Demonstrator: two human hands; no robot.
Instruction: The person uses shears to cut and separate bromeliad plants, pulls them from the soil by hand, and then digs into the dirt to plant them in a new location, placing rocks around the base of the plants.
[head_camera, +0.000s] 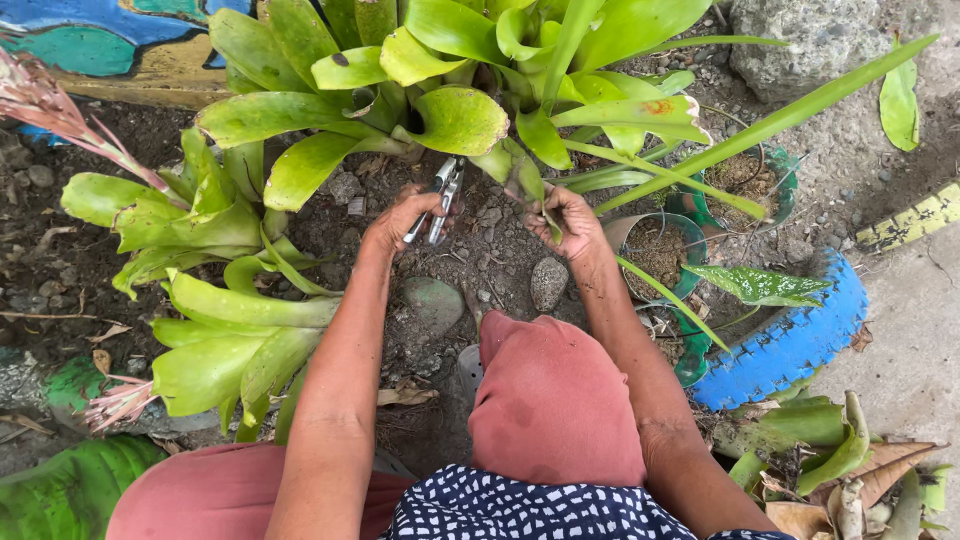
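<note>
The shears (444, 196) are in the left hand (405, 215), which is closed around the handles; the metal blades point up toward the base of the big green plant (455, 70). The right hand (572, 222) is closed on a leaf (527, 180) at the low edge of the same plant, just beside the shears. Both hands are over dark soil (490, 250) with small stones in it.

Between the two arms, a grey stone (547, 283) lies on the soil, and a greenish flat stone (433, 300) lies near it to the left. Below them is the person's knee in red-pink cloth (550, 410).

Wide leaves of the plant hang over the hands from above and partly hide the place where the blades meet the plant. On the left, a second plant (215, 290) with light green leaves spreads close to the left arm. On the right, long narrow leaves cross over a pot with soil (655, 250), and another pot (745, 175) stands behind it. Farther right there is a blue painted tyre (795, 340), and a large grey rock (815, 40) stands in the top corner.
</note>
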